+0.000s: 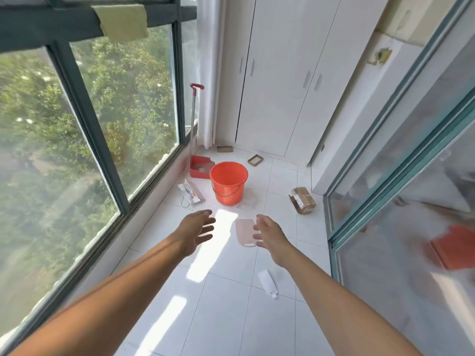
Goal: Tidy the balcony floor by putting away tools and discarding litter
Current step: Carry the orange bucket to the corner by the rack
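Both arms reach forward over the white tiled floor. My left hand and my right hand hang open and hold nothing. An orange bucket stands upright ahead of them. Behind it a red dustpan with a long handle leans by the window. Litter lies around: a white wrapper left of the bucket, a pink pouch beside my right hand, a white pouch nearer me, a torn cardboard box at the right, and two small cardboard pieces near the cupboard.
A white cupboard with closed doors fills the far end. Large windows run along the left, with a green cloth hung on the frame. A sliding glass door lines the right side.
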### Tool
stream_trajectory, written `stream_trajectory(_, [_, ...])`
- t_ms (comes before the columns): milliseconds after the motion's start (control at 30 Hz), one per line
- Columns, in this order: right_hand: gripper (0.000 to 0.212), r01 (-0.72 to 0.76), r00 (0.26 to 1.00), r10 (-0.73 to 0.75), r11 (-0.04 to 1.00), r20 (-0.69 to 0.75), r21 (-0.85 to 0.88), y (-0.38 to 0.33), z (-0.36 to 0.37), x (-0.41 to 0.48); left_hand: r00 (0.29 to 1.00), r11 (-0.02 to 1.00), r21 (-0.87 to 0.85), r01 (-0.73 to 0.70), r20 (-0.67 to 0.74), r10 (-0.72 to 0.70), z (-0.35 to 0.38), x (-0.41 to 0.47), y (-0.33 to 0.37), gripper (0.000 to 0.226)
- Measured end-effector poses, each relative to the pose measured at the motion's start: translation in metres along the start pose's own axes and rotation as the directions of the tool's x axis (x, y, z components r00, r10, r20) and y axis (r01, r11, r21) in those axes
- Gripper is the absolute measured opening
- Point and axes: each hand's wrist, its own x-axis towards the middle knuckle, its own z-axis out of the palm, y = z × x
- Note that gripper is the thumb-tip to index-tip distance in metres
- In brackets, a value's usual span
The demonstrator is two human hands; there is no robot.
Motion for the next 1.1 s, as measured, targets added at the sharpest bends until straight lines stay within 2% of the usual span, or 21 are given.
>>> stream_trajectory(333, [0.018,-0.065,0.998,0.065,0.998,-0.018,0.017,-0.030,-0.012,0.120,0.998,0.998,-0.001,0.055,0.034,-0.055,0.029,0.105,0.050,0.023])
stream_trajectory(667, [0.016,-0.068,0.997,0.067,0.998,0.048,0.019,-0.077,-0.069,0.295,0.996,0.997,-0.021,0.079,-0.036,-0.080,0.098,0.261,0.116,0.030])
stream_trajectory(900, [0.035,-0.067,0.996,0.067,0.998,0.050,-0.002,-0.118,-0.112,0.401,0.989,0.993,-0.064,0.100,-0.106,-0.107,0.131,0.343,0.152,0.030])
stream_trajectory(1100, [0.021,-0.105,0.989,0.105,0.994,0.108,0.000,-0.128,-0.115,0.463,0.980,0.988,-0.068,0.142,-0.134,-0.150,0.143,0.403,0.170,0.031])
